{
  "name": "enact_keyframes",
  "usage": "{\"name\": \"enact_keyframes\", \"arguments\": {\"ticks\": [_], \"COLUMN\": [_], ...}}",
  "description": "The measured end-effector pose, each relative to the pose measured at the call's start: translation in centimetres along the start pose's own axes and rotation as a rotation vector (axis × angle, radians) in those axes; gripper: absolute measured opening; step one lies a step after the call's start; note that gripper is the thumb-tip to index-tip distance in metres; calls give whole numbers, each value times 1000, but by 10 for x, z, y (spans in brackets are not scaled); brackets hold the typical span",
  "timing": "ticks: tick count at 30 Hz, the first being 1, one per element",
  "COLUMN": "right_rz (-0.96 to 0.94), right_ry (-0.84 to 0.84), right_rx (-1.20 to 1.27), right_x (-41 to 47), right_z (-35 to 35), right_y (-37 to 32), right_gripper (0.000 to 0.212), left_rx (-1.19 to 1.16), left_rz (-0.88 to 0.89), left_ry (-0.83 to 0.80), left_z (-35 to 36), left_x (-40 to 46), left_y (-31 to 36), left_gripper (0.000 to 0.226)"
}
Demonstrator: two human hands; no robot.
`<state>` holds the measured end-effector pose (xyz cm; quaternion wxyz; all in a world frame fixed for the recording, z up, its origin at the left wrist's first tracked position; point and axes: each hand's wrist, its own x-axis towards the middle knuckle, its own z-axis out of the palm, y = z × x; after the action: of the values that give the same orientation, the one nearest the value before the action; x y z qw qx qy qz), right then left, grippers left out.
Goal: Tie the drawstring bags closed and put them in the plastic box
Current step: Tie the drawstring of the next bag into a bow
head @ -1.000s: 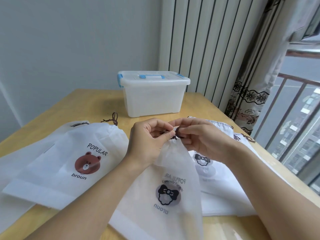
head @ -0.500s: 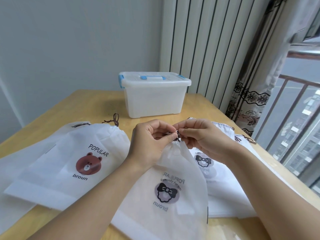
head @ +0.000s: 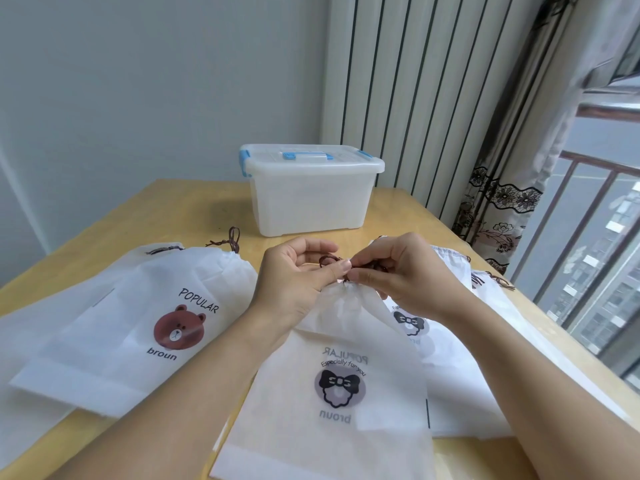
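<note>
A white drawstring bag (head: 332, 382) with a black bow print lies in front of me, its neck gathered tight. My left hand (head: 294, 275) and my right hand (head: 398, 271) meet just above the neck, both pinching its brown drawstring (head: 329, 260), which forms a small loop between the fingers. A bag with a brown bear print (head: 138, 327) lies flat to the left, its cord loose at the top. More white bags (head: 450, 341) lie to the right, partly under my right arm. The translucent plastic box (head: 311, 195) with blue latches stands at the table's far side, lid on.
The wooden table (head: 194, 209) ends near a grey wall on the left. Striped and lace curtains (head: 491, 209) hang at the right, beside a window railing. Another flat white bag (head: 20, 341) lies under the bear bag at the left edge.
The hands have shifted slightly and a small loop of brown cord now shows between the fingers. The bag's neck stays gathered; the other bags and the box have not moved.
</note>
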<state>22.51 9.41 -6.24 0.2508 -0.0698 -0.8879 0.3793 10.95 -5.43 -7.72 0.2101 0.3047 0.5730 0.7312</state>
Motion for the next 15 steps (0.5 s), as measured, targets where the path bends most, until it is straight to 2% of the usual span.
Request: {"name": "enact_keyframes", "arguments": {"ticks": [4,8,11,15], "right_rz": [-119,-87,-58,-28], "right_ry": [32,7,-31,-51], "right_rx": [-148,26,199,304], "right_x": [-1,0,0,-1], "right_z": [0,3,9,13], "right_y": [-2,-1,-1,-1], "right_gripper": [6,16,20,25], "left_rx": [-25,-12,83,243], "left_rz": [15,63,118,230], "left_ry": [-76,-188,-150,-34], "left_z": [-6,-9,-8,-4], "left_x": [4,7,6,3], "left_y": [4,7,4,0], "left_gripper": [29,26,17,11]}}
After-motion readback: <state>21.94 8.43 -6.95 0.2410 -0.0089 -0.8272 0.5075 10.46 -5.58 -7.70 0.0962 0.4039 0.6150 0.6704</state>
